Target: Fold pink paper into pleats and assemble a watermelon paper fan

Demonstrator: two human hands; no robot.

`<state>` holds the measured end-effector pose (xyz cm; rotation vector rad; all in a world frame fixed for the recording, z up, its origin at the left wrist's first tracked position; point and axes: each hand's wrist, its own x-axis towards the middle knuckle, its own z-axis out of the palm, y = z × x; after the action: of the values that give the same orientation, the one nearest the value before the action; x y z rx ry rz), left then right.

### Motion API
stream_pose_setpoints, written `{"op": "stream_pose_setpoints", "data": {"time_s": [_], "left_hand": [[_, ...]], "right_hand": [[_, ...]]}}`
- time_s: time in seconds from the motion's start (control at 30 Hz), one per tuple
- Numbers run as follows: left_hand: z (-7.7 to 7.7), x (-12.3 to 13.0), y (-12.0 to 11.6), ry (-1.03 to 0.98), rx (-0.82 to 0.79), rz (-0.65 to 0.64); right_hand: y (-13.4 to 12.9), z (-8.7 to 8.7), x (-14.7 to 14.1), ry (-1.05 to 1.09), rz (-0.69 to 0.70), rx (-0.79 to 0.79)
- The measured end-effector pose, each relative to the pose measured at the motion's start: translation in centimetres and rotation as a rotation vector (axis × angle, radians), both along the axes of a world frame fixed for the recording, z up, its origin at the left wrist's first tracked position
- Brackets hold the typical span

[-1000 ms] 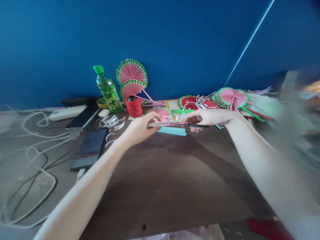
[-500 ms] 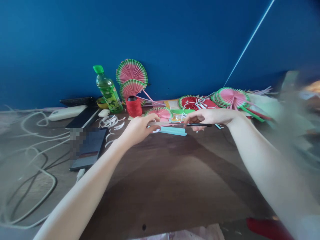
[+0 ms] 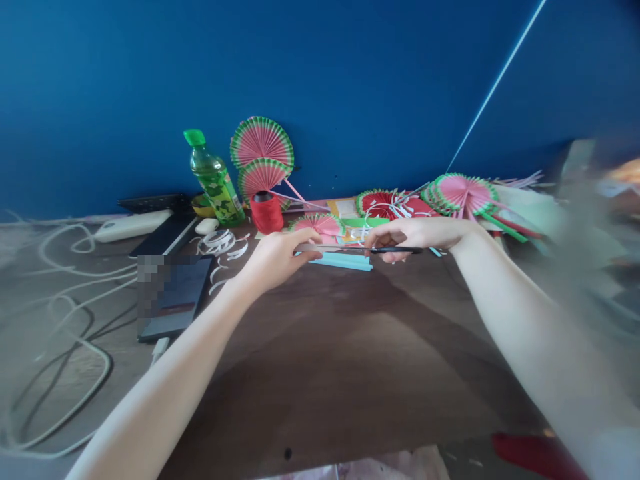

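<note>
Black-handled scissors [image 3: 400, 251] are in my right hand [image 3: 420, 235], its fingers curled round the handle and the blades pointing left. At the blade tips my left hand [image 3: 280, 259] is closed in a pinch; what lies between its thumb and fingers is too small to make out. Just below and behind the blades, light blue folded paper strips [image 3: 345, 261] lie on the table. A pink and green pleated paper fan [image 3: 320, 225] lies behind my left fingers.
A red thread spool [image 3: 267, 213], a green drink bottle [image 3: 219, 187] and more pleated fans [image 3: 263, 143] stand along the blue wall. White paper scraps [image 3: 220, 241] lie left of my hand. A phone [image 3: 180, 300] and looped cables [image 3: 107, 360] occupy the table's left side.
My left thumb and fingers have drawn closer together, and a small white piece under them is out of sight. The scissors have hardly moved. The whole view has shifted very slightly.
</note>
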<state>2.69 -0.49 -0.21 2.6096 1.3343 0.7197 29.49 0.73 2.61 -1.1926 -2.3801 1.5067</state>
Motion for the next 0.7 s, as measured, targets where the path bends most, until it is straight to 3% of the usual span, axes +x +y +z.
{"op": "stream_pose_setpoints", "data": {"time_s": [0.7], "left_hand": [[-0.01,0.20,-0.07,0.045,0.016,0.004]], "right_hand": [[0.18,-0.24,-0.29,0.007,0.033,0.027]]}}
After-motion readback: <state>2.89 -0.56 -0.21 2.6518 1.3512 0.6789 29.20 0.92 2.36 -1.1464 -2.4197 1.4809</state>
